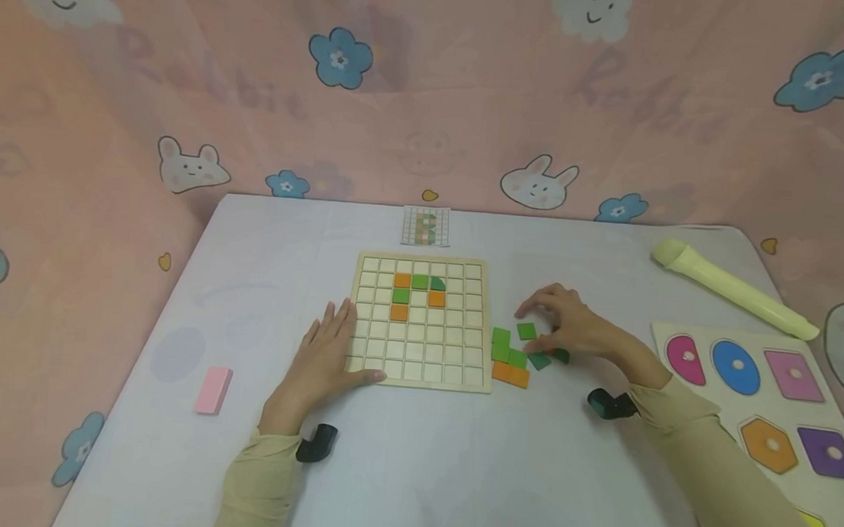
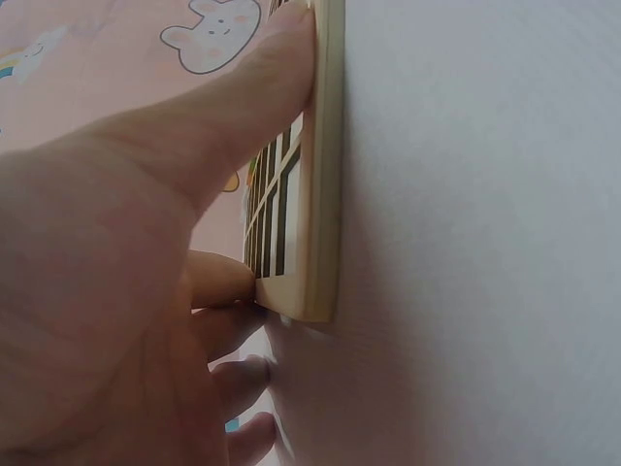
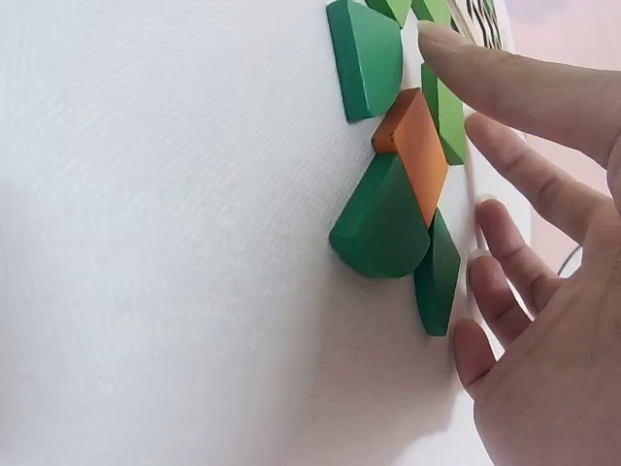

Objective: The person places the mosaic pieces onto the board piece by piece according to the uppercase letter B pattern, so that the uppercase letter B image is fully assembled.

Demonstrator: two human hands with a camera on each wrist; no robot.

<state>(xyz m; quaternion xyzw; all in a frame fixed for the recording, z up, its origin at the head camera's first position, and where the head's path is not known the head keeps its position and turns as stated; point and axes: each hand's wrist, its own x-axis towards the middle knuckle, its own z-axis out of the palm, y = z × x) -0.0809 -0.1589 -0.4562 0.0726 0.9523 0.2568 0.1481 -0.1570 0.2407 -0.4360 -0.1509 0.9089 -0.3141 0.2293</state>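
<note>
A wooden grid board [image 1: 446, 352] lies mid-table, with orange tiles [image 1: 403, 280], light green tiles [image 1: 419, 282] and a dark green quarter-round tile [image 1: 438, 284] set in its upper cells. My left hand [image 1: 320, 362] rests along its left side, fingers extended and thumb [image 2: 267, 73] over the near edge. Right of the board, my right hand [image 1: 572, 323] hovers with parted fingers over loose tiles, nothing between them. Beneath it the right wrist view shows an orange tile [image 3: 422, 155] and a dark green rounded tile [image 3: 383, 223]. More light green tiles [image 1: 500, 345] lie beside the board.
A small printed card [image 1: 426, 226] with a coloured grid pattern sits behind the board. A pink block [image 1: 212, 390] lies at left. On the right are a pale yellow stick [image 1: 739, 288] and a shape puzzle board [image 1: 725, 415], partly under the right sleeve.
</note>
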